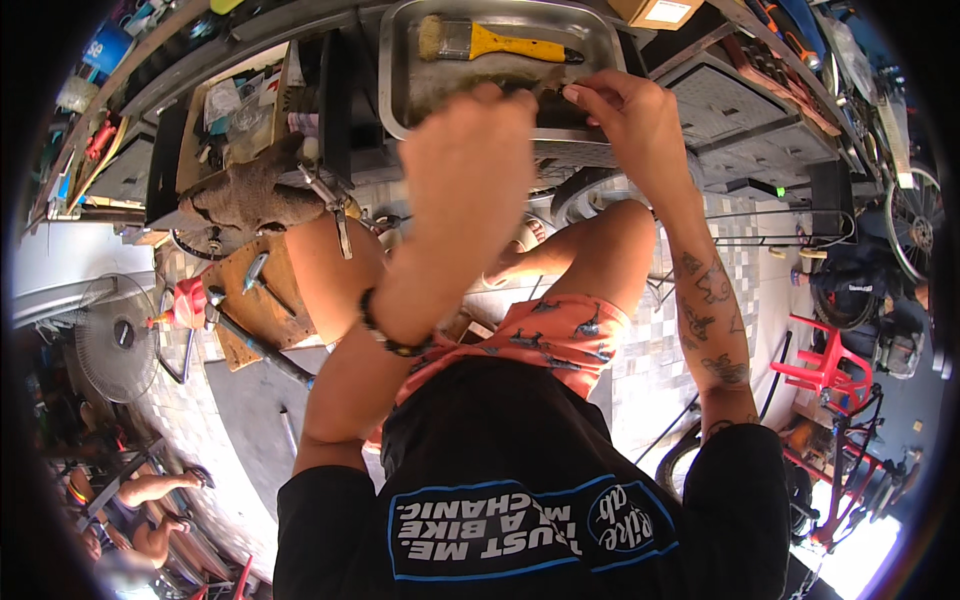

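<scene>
Both my hands reach over a shallow metal tray [388, 85] that holds murky liquid. My left hand [468, 135] is smeared by motion; its fingers look curled closed, and what they grip is hidden behind the hand. Close by, my right hand [635, 115] pinches with thumb and forefinger at the tray's right side. Something small and dark sits at its fingertips, too unclear to name. Beyond the hands, a paintbrush [510, 44] with a yellow handle and pale bristles lies across the far part of the tray.
Left of the tray stands an open box [190, 140] of mixed small items, with a brown work glove [255, 195] and a metal tool [328, 200] near it. A hammer [262, 280] lies on a wooden board [240, 325]. A fan [118, 335] and red chair [825, 365] flank me.
</scene>
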A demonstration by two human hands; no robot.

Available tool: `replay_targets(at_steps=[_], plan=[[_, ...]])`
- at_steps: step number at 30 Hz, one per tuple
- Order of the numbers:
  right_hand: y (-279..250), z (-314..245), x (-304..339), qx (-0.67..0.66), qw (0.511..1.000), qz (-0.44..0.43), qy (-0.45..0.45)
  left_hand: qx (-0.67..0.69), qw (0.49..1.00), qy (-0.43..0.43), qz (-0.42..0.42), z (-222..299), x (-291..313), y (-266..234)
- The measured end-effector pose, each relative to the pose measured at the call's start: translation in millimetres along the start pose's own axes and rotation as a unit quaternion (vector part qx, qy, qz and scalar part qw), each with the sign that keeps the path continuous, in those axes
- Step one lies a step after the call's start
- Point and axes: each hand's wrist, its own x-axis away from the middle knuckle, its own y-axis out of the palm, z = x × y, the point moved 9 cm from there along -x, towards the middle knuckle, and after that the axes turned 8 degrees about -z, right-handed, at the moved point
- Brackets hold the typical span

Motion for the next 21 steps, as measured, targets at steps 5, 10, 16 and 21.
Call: replay_targets(at_steps=[5,10,16,21], plan=[[-5.7,3.8,-30.6,-0.013,0.991,-0.097,-0.089,-0.089,0.970,0.221,0.045,-34.1,-19.1,-36.0],[-2.4,-4.6,-63.0,-0.070,0.963,-0.199,-0.168,-0.028,0.979,0.195,-0.055,-68.7,-59.2,-23.2],[-5.7,-21.3,-66.5,-0.007,0.951,-0.201,-0.236,0.134,0.968,0.205,-0.059,-63.6,-87.6,2.9],[-8.5,-36.9,-64.0,0.007,0.929,-0.186,-0.319,0.154,0.974,0.138,-0.092,-85.2,-102.1,8.3]])
